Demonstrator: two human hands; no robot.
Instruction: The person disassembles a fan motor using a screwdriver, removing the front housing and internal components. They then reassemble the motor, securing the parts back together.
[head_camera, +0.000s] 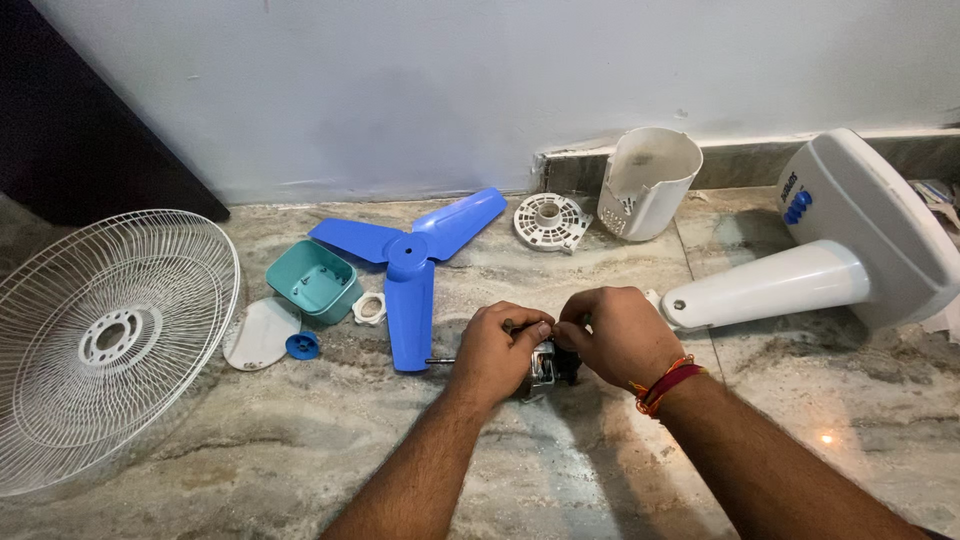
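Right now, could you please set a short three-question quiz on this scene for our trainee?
1. True or false: the blue fan blade is mounted on the motor.
2. Which lies farthest left: A) wire guard B) white stand C) teal box?
3. What do the left hand and right hand grip?

Key: 1 false, it lies on the floor; 2 A; 3 the motor.

Home: marble floor (250, 440), painted wall (400, 80), skirting (740, 160).
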